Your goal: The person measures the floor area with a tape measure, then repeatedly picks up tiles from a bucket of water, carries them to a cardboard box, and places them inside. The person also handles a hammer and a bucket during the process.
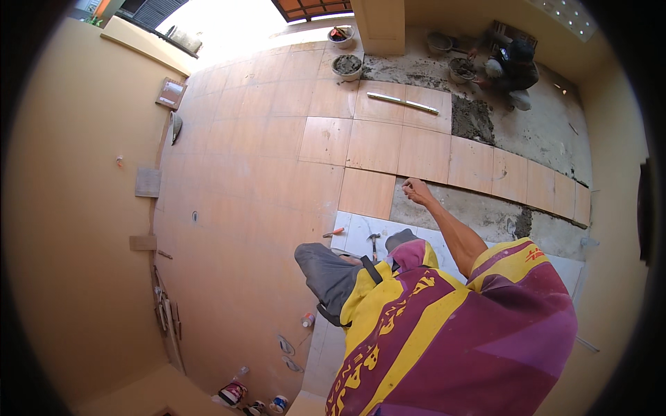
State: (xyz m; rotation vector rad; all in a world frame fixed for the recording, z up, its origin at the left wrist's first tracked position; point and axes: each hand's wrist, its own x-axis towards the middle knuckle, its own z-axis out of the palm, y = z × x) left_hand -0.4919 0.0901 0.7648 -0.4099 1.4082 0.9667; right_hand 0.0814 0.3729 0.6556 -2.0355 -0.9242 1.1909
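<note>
My right hand reaches forward over the strip of bare grey mortar bed, beside the near edge of a row of wood-coloured tiles. Its fingers are bent together; what they hold, if anything, is too small to make out. Left of this hand lies a single wood-coloured tile next to the bare strip. My left hand cannot be made out; my body hides that side. On the white tiles in front of my knees are a hammer and an orange-handled tool.
A long level rests on the tiles ahead. Buckets of mortar stand beyond it. Another person crouches at the far right by a mortar bucket. A bottle and sandals lie to my left.
</note>
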